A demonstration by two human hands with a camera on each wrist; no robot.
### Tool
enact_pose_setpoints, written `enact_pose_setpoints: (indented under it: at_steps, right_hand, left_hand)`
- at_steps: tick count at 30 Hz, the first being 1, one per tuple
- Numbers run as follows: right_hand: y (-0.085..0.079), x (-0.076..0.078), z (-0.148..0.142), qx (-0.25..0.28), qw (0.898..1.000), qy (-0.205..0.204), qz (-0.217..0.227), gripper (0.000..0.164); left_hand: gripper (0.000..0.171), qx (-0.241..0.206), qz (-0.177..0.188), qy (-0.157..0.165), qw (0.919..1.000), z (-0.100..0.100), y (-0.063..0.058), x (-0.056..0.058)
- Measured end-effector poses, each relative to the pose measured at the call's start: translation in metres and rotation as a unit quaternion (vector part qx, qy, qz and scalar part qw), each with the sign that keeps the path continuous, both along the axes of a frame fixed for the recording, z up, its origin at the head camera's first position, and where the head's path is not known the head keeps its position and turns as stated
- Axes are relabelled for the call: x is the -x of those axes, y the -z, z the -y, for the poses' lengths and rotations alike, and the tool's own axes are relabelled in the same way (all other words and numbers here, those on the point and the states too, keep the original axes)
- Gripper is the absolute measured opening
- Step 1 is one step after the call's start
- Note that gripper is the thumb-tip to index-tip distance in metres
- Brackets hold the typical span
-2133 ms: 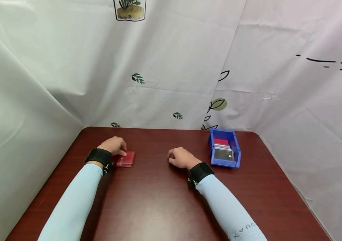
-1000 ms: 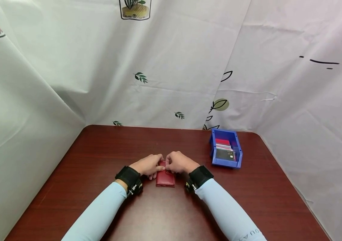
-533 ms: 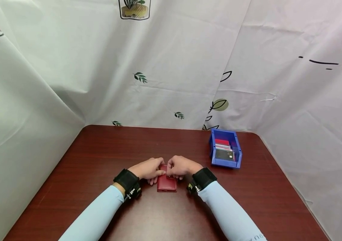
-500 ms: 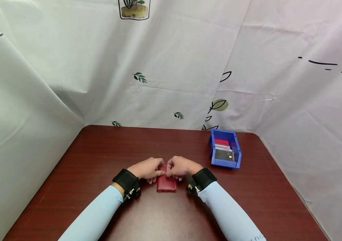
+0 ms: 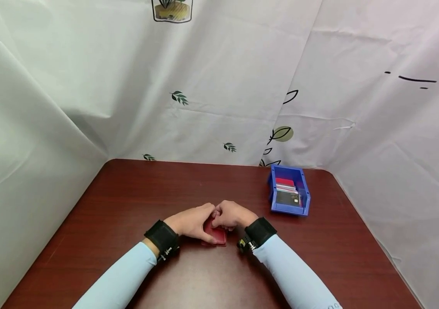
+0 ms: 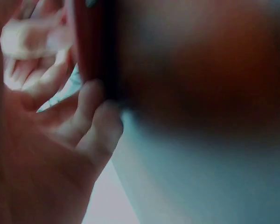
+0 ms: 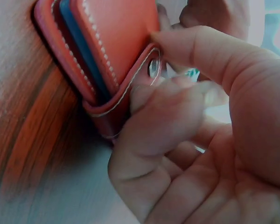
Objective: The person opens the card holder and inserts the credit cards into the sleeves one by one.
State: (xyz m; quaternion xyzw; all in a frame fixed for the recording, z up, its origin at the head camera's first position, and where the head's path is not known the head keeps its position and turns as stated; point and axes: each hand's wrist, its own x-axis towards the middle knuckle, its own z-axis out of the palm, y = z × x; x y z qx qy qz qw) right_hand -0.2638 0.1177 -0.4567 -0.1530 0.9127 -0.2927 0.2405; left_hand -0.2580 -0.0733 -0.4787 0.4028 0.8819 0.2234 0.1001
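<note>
A red leather card wallet (image 5: 219,235) lies on the table between both hands in the head view. My left hand (image 5: 192,221) grips it from the left, thumb across its near part. In the left wrist view, fingertips of this hand (image 6: 42,154) rest at the dark red wallet edge (image 6: 86,39). My right hand (image 5: 233,214) pinches the wallet's snap strap (image 7: 142,72) between thumb and curled index finger. The right wrist view shows the strap standing away from the white-stitched cover (image 7: 123,28), its metal snap visible and a blue layer (image 7: 79,42) inside the wallet.
A blue plastic bin (image 5: 289,210) stands at the back right of the brown table (image 5: 157,180). Several cards (image 5: 287,195) stand inside it, a black one marked VIP in front. White printed curtains (image 5: 219,86) enclose the table at the back and sides.
My left hand has brought the wallet from the left to the middle, and my right hand has come to its strap. Over the last half second my left thumb has slid nearer across the wallet.
</note>
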Motion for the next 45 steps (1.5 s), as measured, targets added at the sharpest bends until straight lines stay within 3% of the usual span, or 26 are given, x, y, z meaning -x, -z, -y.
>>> enact_pose_setpoints:
  at_steps: [2, 5, 14, 21, 24, 28, 32, 36, 40, 43, 45]
  right_hand:
    - [-0.001, -0.003, 0.001, 0.003, 1.000, 0.011, -0.001, 0.020]
    - [-0.004, -0.007, 0.002, 0.014, 0.999, 0.031, -0.002, 0.019]
    - [-0.005, -0.018, -0.002, 0.090, 0.994, 0.058, -0.004, 0.019]
    - [-0.001, -0.016, -0.016, 0.160, 0.983, 0.074, 0.059, 0.008]
    - [-0.002, -0.011, -0.026, 0.178, 0.979, 0.080, 0.061, 0.007]
    - [-0.009, -0.006, -0.042, 0.136, 0.986, 0.090, 0.014, 0.010]
    - [-0.015, -0.008, -0.054, 0.023, 0.997, 0.074, -0.032, 0.017]
    - [-0.013, -0.012, -0.054, -0.061, 0.994, 0.050, -0.079, 0.021]
    - [-0.008, -0.016, -0.045, -0.049, 0.993, 0.036, -0.101, 0.019]
    - [-0.004, -0.019, -0.037, -0.008, 0.997, 0.029, -0.074, 0.017]
    - [-0.002, -0.021, -0.032, 0.010, 0.998, 0.030, -0.054, 0.017]
  left_hand:
    - [0.072, 0.004, -0.014, -0.001, 0.9999, -0.001, 0.002, -0.003]
    - [0.077, 0.012, -0.029, -0.001, 0.9995, -0.002, 0.003, -0.005]
    - [0.077, 0.009, -0.003, 0.004, 0.9999, -0.002, 0.003, -0.005]
    - [0.071, 0.000, 0.013, 0.001, 0.9999, -0.008, 0.003, -0.006]
    - [0.069, 0.007, 0.014, -0.005, 0.9999, -0.008, 0.002, -0.005]
    - [0.067, 0.017, 0.018, -0.015, 0.9996, -0.007, -0.001, -0.002]
    - [0.067, 0.029, 0.026, -0.018, 0.9991, -0.006, -0.005, -0.002]
    - [0.066, 0.057, 0.014, -0.028, 0.9979, -0.008, -0.012, -0.005]
    - [0.074, 0.105, -0.049, -0.033, 0.9927, -0.016, -0.017, -0.011]
    - [0.080, 0.129, -0.098, -0.023, 0.9865, -0.022, -0.015, -0.015]
    - [0.079, 0.130, -0.112, -0.016, 0.9851, -0.026, -0.013, -0.017]
